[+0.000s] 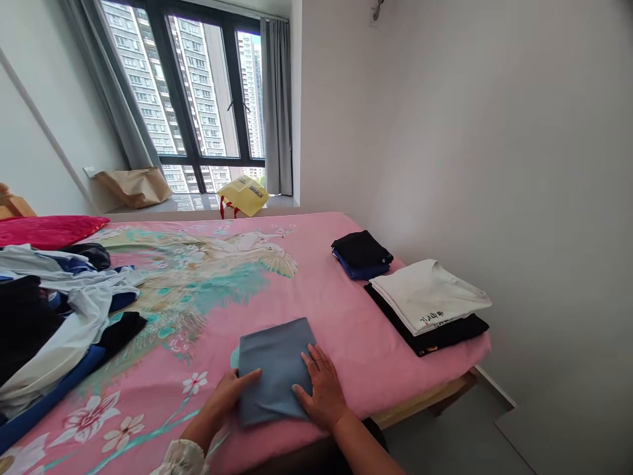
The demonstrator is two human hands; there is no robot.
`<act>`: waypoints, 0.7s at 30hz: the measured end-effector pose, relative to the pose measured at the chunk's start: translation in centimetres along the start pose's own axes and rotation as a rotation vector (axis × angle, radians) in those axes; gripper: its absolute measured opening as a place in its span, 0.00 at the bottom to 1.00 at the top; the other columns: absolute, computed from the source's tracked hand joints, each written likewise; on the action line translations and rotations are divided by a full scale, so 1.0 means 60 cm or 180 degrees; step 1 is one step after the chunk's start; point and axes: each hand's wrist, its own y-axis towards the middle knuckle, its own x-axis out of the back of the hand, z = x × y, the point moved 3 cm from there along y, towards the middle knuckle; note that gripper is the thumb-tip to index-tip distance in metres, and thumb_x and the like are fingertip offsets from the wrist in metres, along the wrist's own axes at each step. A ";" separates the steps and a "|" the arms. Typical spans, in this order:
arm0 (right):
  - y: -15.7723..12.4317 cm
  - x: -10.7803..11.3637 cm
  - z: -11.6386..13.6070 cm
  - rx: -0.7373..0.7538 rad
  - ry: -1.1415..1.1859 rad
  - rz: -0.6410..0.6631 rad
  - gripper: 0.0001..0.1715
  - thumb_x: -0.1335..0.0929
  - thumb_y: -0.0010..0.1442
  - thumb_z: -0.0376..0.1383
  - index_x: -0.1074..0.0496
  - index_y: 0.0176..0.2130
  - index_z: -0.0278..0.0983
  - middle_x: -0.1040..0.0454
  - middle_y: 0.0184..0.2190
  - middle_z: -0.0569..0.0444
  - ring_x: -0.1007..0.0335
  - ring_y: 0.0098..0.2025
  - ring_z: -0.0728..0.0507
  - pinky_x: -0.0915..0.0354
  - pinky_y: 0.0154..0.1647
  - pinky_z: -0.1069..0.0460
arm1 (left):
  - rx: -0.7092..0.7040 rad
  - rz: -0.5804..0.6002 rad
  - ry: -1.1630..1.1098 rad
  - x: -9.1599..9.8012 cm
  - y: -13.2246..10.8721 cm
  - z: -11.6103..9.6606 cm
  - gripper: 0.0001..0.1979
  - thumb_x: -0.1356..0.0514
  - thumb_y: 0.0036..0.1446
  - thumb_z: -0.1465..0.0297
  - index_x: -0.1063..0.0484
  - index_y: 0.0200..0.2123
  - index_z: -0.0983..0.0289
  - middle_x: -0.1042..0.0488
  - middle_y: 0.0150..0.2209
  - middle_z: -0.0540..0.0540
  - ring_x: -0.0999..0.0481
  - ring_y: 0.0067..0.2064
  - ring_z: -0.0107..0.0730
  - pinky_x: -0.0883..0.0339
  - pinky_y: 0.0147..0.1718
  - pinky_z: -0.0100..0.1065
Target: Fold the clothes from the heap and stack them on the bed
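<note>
A grey-blue garment (274, 373), folded into a neat rectangle, lies flat on the pink bedspread near the front edge of the bed. My left hand (227, 399) is at its left edge, thumb on top and the other fingers mostly hidden at or under the side. Across its right side rests my right hand (324, 392), palm down with fingers spread on the cloth. What kind of garment it is does not show.
At right are a folded white shirt (428, 297) on black clothing (450, 336) and a stack of black and blue garments (362, 249). Loose clothes (74, 310) heap at left beside a red pillow (54, 231). Paper (136, 188) and yellow (244, 194) bags stand by the window.
</note>
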 end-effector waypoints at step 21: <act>0.009 0.358 0.205 0.1479 -0.0563 0.0077 0.48 0.28 0.49 0.39 0.49 0.64 0.36 0.50 0.66 0.45 0.67 0.69 0.33 0.67 0.67 0.33 | -0.2055 0.0739 0.4416 -0.151 -0.264 -0.273 0.20 0.49 0.47 0.76 0.25 0.41 0.56 0.20 0.37 0.50 0.23 0.41 0.42 0.38 0.38 0.35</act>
